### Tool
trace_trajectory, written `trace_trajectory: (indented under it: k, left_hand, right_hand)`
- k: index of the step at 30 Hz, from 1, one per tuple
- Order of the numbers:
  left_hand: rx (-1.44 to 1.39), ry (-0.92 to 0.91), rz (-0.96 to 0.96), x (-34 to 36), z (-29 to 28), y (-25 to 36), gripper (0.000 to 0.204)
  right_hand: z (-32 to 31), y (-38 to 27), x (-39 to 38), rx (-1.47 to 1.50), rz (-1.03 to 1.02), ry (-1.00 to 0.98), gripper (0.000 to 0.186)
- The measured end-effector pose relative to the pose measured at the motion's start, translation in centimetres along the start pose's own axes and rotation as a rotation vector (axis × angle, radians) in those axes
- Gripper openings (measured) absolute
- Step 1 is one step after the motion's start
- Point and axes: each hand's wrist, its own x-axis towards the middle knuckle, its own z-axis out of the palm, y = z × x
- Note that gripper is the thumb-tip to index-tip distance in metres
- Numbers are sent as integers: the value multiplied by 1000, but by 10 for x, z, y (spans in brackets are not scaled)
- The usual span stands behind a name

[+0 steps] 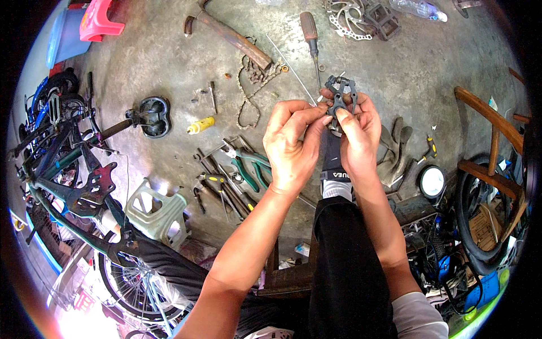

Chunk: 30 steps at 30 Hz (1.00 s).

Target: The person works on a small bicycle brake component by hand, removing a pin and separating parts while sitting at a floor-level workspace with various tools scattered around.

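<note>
My right hand [358, 133] grips a dark metal jointed bicycle part [341, 88], its thumb on the lower arm. My left hand [292, 135] has its fingers closed at the lower left of that part, pinching at a small piece or at the part itself; I cannot make out which. A thin metal rod [289, 68] runs from the upper left toward my fingers. Above the part lies a screwdriver [310, 35] with a worn handle. My shoe [332, 158] is below my hands, partly hidden.
A hammer [235, 43], chain [249, 99], yellow bottle [200, 125], pliers [247, 169], bicycle pedal and brake discs [348, 17] lie on the concrete floor [412, 68]. A bicycle frame [73, 169] and plastic stool [155, 209] are at left; wooden furniture [491, 130] and tyres [468, 226] at right.
</note>
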Motion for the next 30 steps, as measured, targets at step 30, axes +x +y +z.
trace_trajectory:
  k: [30]
  left_hand:
    - [537,40,-392,-143,-166,-86,18]
  right_hand:
    - [-27,56,-24,-235,260,-29,21]
